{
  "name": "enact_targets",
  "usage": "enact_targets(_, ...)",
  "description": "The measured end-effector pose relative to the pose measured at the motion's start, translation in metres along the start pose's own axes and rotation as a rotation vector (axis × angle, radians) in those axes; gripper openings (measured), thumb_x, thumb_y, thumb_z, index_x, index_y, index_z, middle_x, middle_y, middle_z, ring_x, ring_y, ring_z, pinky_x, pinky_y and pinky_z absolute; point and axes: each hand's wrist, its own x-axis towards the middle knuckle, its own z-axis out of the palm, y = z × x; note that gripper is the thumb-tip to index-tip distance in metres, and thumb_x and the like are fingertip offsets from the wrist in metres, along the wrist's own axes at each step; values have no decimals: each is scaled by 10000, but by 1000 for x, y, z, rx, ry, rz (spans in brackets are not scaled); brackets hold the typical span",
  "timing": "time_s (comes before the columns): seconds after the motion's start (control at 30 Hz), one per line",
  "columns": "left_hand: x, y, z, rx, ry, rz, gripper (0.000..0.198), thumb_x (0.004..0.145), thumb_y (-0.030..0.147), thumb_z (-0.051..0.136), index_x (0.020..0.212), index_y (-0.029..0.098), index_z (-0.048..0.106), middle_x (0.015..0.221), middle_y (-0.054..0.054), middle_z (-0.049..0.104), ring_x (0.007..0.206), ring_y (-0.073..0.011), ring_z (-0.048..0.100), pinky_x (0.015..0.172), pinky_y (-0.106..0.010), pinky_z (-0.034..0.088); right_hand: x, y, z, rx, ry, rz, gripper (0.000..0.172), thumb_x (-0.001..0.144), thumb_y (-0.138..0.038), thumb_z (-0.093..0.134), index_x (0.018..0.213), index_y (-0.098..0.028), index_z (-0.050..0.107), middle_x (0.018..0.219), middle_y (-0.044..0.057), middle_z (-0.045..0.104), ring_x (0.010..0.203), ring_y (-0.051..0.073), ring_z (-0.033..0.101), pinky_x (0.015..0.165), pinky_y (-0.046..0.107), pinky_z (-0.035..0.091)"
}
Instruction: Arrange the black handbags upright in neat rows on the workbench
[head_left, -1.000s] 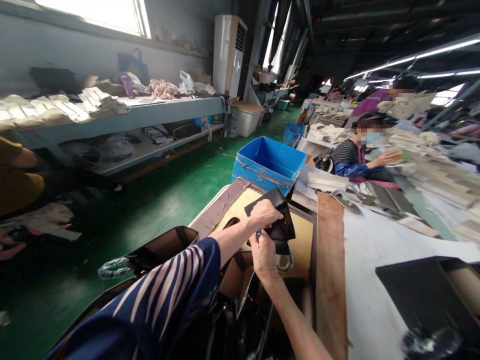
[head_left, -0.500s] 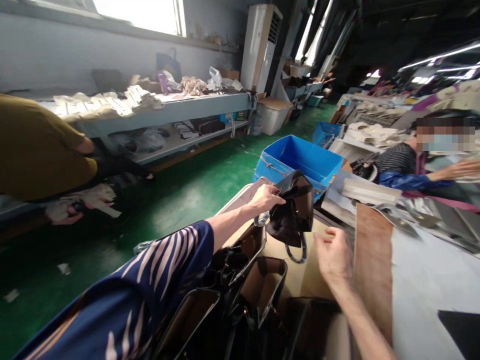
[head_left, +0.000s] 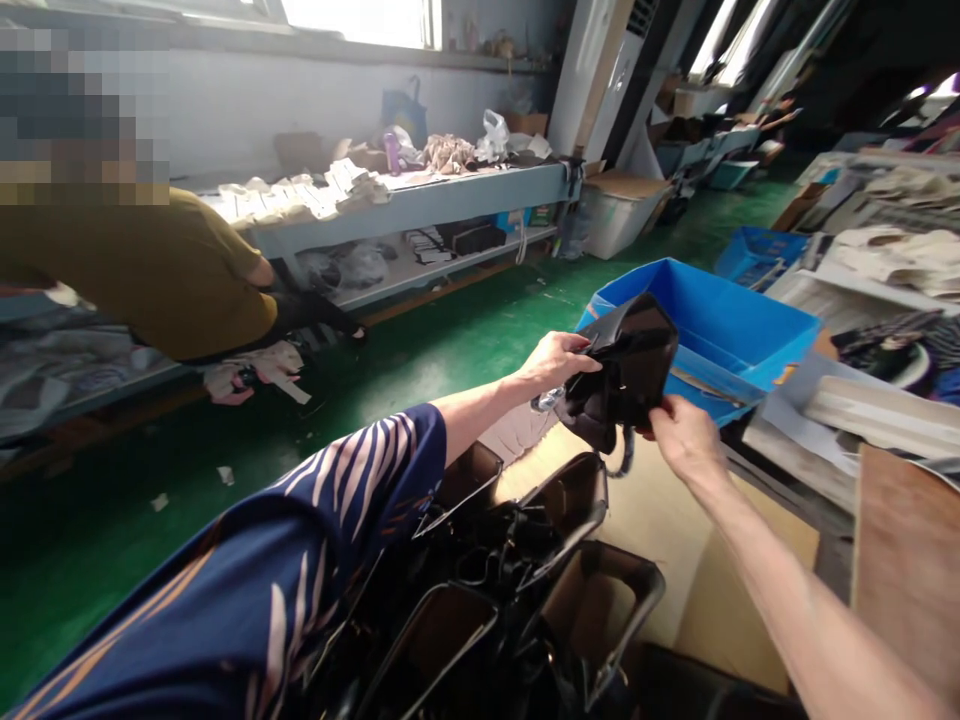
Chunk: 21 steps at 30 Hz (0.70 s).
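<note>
A dark handbag [head_left: 634,365] hangs in the air in front of me, tilted, with a looped handle dangling beneath it. My left hand [head_left: 559,362] is closed on the bag's left edge. On the lower right edge, my right hand [head_left: 682,432] pinches the same bag. Below my arms stand several black handbags with brown linings, their tops gaping; one open bag [head_left: 600,610] is close to the front. A tan board [head_left: 720,540] lies under and beside them.
A blue bin [head_left: 742,320] stands just beyond the held bag. To the right are a brown board [head_left: 907,570] and stacked pale pieces [head_left: 892,255]. A seated person [head_left: 172,270] works at the left by a long bench [head_left: 450,205]. Scraps lie on the green floor [head_left: 247,500].
My right hand has moved up to the bag and taken hold of its edge. The bag has been raised and turned. My view has swung left.
</note>
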Motion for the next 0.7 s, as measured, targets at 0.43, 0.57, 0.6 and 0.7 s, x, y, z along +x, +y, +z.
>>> enact_targets(0.43, -21, -56, -108, 304, 24, -68, 419, 735, 301, 566, 1100, 125, 671, 826, 10, 642, 757, -144, 550, 740, -239, 437, -28, -85, 84, -90, -221, -15, 239, 948, -371, 558, 887, -147, 615, 731, -9, 609, 622, 136, 596, 651, 321, 529)
enact_targets(0.57, -52, -95, -102, 440, -119, -214, 321, 763, 234, 572, 1048, 162, 701, 727, 24, 630, 718, -141, 564, 705, -233, 441, -66, -82, 100, -189, -427, 30, 239, 936, -360, 583, 842, -142, 609, 720, -9, 605, 603, 127, 585, 620, 303, 527)
enact_targets(0.6, -59, -104, -97, 471, -163, -250, 274, 761, 201, 588, 1004, 172, 711, 715, 25, 629, 722, -143, 572, 707, -234, 445, -72, -81, 104, -213, -466, 40, 237, 933, -357, 588, 842, -139, 611, 735, -3, 610, 614, 128, 588, 618, 301, 527)
enact_targets(0.7, -75, -121, -80, 543, -258, -328, 147, 806, 168, 624, 940, 165, 684, 807, 0, 650, 785, -152, 600, 764, -283, 480, -75, -79, 110, -276, -516, 48, 229, 928, -361, 593, 863, -142, 617, 815, 22, 627, 683, 142, 601, 655, 318, 529)
